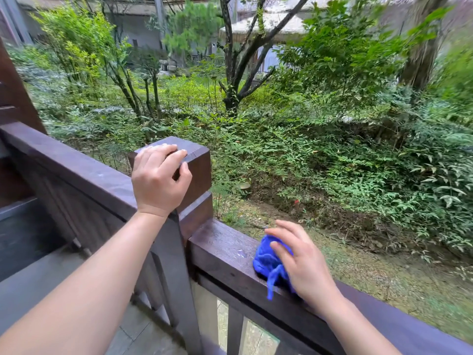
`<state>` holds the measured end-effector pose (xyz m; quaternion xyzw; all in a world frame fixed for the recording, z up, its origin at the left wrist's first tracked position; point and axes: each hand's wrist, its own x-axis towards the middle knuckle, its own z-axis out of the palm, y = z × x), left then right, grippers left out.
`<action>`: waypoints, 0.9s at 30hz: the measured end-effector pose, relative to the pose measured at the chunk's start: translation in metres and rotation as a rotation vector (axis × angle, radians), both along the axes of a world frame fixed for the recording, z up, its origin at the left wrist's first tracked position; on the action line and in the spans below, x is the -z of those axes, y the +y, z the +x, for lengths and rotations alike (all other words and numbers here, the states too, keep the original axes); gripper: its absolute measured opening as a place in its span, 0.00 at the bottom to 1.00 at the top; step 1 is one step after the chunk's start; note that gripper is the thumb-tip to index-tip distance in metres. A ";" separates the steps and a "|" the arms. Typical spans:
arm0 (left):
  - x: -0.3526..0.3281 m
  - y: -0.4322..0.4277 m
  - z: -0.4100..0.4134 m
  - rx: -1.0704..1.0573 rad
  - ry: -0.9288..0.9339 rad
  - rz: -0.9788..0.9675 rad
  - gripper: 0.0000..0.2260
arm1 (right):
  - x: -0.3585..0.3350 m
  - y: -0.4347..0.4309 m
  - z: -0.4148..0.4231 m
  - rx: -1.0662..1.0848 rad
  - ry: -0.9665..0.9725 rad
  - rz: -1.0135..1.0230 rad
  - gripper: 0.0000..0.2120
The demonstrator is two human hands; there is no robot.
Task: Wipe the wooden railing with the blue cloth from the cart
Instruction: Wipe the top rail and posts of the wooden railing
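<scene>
Head: right hand [304,265] presses blue cloth [266,260] onto railing [225,249].

Dark wooden railing [225,242], top looks wet. There's a blue cloth [266,260] bunched on it just right of the square corner post [198,172], and the left hand [158,180] grips that post's cap.

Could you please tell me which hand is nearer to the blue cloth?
Right. The right hand lies on the blue cloth, pressing it to the railing; the left hand grips the corner post, up and to the left, clear of the cloth.
</scene>
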<state>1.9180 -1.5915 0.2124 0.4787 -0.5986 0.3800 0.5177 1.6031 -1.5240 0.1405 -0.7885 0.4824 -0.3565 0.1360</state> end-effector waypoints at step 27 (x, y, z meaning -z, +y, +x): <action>0.002 -0.002 0.001 0.037 0.011 0.009 0.09 | 0.036 0.022 0.024 0.110 0.412 -0.129 0.20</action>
